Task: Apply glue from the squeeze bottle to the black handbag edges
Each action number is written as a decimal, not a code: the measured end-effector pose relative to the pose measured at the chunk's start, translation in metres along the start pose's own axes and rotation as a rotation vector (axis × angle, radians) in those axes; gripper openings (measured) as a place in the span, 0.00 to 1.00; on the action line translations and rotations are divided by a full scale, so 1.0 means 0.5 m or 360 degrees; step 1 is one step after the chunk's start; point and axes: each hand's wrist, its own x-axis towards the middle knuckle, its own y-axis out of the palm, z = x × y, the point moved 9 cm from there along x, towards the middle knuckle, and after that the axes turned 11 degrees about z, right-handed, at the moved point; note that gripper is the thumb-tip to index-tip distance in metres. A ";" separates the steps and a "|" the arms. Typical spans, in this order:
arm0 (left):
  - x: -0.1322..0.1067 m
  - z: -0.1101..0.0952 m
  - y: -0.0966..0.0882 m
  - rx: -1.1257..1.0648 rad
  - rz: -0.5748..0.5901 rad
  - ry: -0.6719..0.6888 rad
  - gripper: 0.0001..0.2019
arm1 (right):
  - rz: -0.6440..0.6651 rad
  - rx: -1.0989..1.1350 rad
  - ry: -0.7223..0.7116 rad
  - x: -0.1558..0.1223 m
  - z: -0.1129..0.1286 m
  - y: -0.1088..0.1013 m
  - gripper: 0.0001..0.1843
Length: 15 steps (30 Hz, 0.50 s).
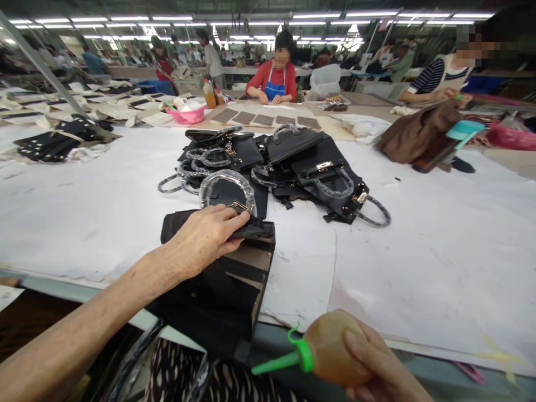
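A black handbag (218, 285) lies opened out at the table's front edge, its beige inner panels showing. My left hand (213, 231) grips the folded upper part of this bag, fingers bent over its edge, just below a handle (230, 184) wrapped in clear plastic. Low on the right, my right hand (372, 357) is wrapped round a squeeze bottle (335, 346) of amber liquid with a green nozzle. The nozzle points left, beside the bag's lower right side and apart from it.
Several black handbags (318, 162) with wrapped handles are heaped beyond my left hand. Bundled black pieces (62, 137) lie at left. A pink basin (186, 113) and an amber bottle (209, 94) stand farther back. A brown bag (419, 131) is at right. Two people work across the table (419, 251).
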 end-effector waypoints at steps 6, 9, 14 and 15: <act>0.005 0.002 -0.004 -0.0045 0.0072 -0.0046 0.16 | -0.0177 0.0810 -0.0131 -0.009 0.012 -0.069 0.28; 0.011 0.002 -0.006 -0.0057 0.0130 -0.0074 0.14 | -0.0078 0.1254 -0.0437 -0.005 0.079 -0.091 0.18; 0.013 0.007 -0.010 -0.0018 0.0183 -0.0151 0.14 | -0.0134 0.1651 -0.0816 -0.050 0.210 -0.147 0.15; 0.012 0.006 -0.012 -0.0011 0.0179 -0.0144 0.14 | -0.0149 0.1601 -0.0911 -0.066 0.240 -0.161 0.14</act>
